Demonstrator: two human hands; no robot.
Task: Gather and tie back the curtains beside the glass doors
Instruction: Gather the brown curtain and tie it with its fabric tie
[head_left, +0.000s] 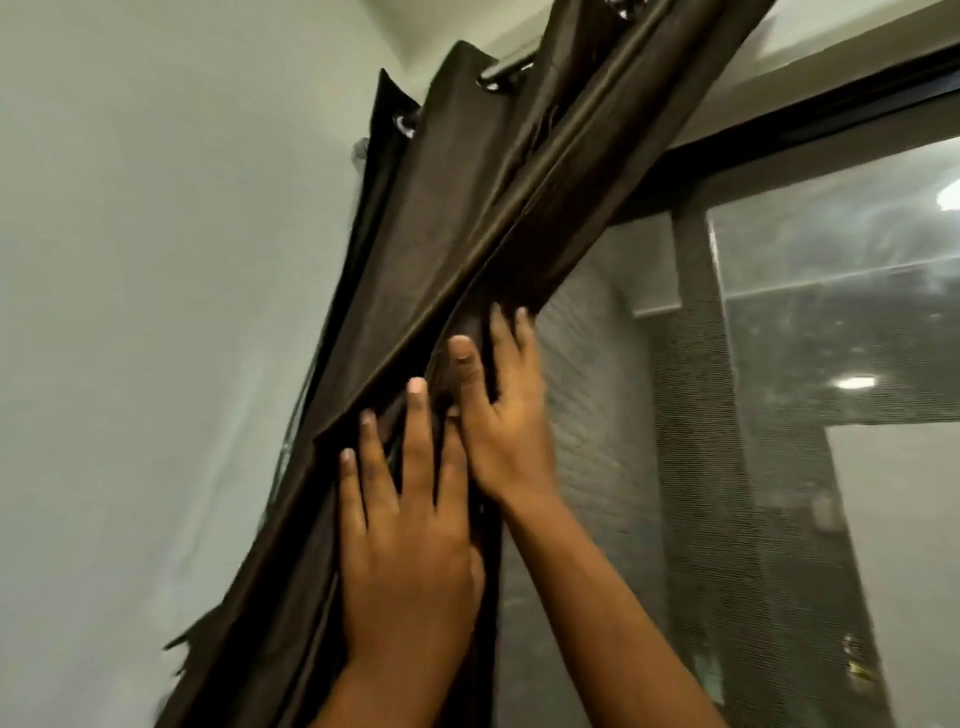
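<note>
Curtain (467, 218) folds run upward from both hands: left hand (405, 525) pressed flat, right hand (506, 415) clasped round them.

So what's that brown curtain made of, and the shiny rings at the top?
The curtain looks like a smooth woven fabric, maybe a satiny polyester: its dark brown folds catch a soft sheen. The eyelet rings look like polished metal, bright and mirror-like, though chrome-coated plastic can't be ruled out.
</note>
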